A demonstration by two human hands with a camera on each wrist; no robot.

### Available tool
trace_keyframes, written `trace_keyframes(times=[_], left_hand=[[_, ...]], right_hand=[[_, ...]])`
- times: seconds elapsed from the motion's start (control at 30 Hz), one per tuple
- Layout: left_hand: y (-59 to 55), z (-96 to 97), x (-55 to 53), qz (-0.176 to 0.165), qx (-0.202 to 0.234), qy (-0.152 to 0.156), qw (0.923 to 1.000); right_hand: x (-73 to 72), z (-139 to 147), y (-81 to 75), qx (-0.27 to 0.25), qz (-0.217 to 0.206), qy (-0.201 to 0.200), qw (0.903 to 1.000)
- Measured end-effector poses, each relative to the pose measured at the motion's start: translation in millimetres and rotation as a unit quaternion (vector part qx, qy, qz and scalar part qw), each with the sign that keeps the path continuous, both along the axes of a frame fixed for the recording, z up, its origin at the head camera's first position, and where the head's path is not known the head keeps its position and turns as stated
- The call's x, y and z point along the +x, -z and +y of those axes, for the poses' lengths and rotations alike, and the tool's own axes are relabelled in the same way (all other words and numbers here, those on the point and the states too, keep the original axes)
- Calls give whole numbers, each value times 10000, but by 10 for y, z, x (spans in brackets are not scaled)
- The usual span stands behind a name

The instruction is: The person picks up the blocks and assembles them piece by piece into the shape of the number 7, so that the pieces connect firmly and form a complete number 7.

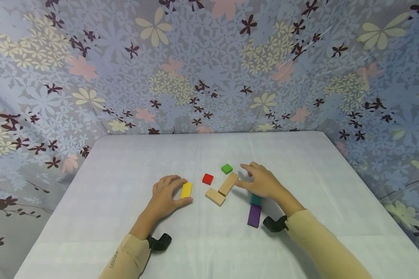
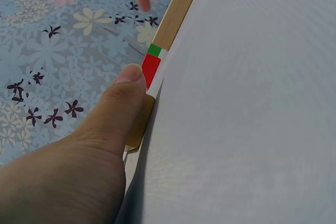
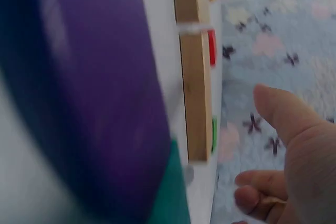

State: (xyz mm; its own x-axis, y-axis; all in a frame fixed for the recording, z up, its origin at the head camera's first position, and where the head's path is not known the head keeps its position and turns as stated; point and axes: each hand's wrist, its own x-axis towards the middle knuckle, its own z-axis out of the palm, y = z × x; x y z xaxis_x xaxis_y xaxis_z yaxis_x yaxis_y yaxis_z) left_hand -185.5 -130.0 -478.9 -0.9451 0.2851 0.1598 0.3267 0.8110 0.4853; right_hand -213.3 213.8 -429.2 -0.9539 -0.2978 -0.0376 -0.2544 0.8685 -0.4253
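A floral cloth (image 1: 209,89) hangs behind the white tabletop (image 1: 90,217), which bears all the blocks. On it, the left hand (image 1: 162,197) holds the yellow block (image 1: 186,190), thumb at the near end and a fingertip at the far end; pinched lengthwise like this, the block is probably easy to steady or turn. It lies in the gap between thumb and fingers, on the left hand's right side.

Well to the right of the left hand, the right hand (image 1: 263,182) is spread wide, thumb apart from fingers, with nothing between them.

Right of the left hand and nearer the person lies the purple block (image 1: 254,216); the teal block (image 1: 256,199), partly hidden by the right hand, continues it end to end, perhaps lined up on purpose.

Between left hand and right lie the far wood block (image 1: 228,184) and the near wood block (image 1: 215,197), set at an angle just beside each other. The smallest, the green block (image 1: 227,169) and red block (image 1: 207,179), sit right of the left hand and slightly farther off, red closer to it; neither is held.
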Motion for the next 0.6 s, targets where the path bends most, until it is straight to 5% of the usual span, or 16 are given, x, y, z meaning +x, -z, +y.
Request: trace_keyframes(times=[0.27,0.6], left_hand=[[29,0,-10,-29,38,34,10000],[36,-9,-26,18,-10,20,10000]], right_hand=[[45,-321,6,893,34,-256,9957],[7,-350,-18,1096,-65,-342,9934]])
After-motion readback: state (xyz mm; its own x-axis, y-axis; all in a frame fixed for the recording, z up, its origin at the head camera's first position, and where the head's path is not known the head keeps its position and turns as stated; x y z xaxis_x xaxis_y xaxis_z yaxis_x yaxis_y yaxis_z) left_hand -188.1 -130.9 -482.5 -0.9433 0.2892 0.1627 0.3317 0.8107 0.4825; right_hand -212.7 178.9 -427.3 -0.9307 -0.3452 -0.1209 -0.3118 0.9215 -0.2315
